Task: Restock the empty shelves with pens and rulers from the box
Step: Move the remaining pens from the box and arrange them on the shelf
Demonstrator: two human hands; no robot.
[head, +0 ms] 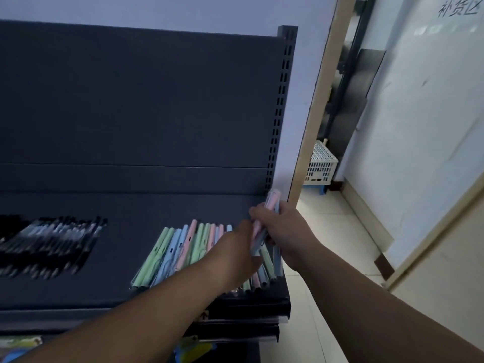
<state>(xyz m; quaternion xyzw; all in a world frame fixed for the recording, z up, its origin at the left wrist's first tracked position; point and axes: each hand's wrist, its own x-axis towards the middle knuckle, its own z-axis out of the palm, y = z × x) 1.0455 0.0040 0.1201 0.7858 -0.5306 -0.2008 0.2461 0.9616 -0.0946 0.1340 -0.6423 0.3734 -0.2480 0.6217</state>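
Note:
A dark shelf (125, 258) holds a row of pastel pens (180, 250) in green, blue and pink at its right half, and a batch of black pens (49, 244) at its left. My right hand (285, 231) grips a bundle of pastel pens (272, 203) above the shelf's right end, their tips sticking up past my fingers. My left hand (235, 247) reaches over the laid-out row and touches the lower part of that bundle; whether its fingers pinch a pen is hidden. No box or rulers are in view.
The shelf's slotted upright (281, 100) and dark back panel (131, 100) stand behind. Lower shelf edges (248, 320) sit below with colourful packs (193, 349). A doorway on the right shows a white basket (320, 163) on the tiled floor (327, 231).

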